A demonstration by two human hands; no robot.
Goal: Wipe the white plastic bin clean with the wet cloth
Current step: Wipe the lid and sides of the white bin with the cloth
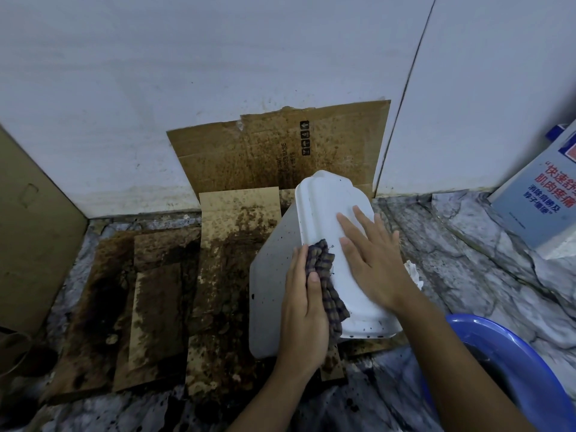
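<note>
- The white plastic bin (324, 207) lies on the stained cardboard (237, 244) spread over the marble-patterned floor (467, 260), just in front of the wall (218, 73).
- Its long axis runs from the person towards the wall, with the far end leaning slightly left. One broad white face with a stepped outline is turned up and a shadowed side faces left. I cannot tell which way the opening points.
- The right hand (374, 260) lies flat on the upturned face, fingers spread and straight, steadying the bin.
- The left hand (304, 307) holds the checked cloth (327, 275) bunched under its thumb and presses it against the left edge of the upturned face, where that face meets the shadowed side.
- Progress, as I judge it: the wiping is under way. Most of the upturned face looks clean and white, but dark specks remain along its near edge and are scattered over the left side.
- Left to do: those speckled areas, plus any faces hidden underneath or inside, whose condition cannot be seen.
- A blue basin (514, 369) sits near the person's right arm, a crumpled white tissue (413, 271) lies just beside the right hand, and a printed box (539, 198) stands further right.
</note>
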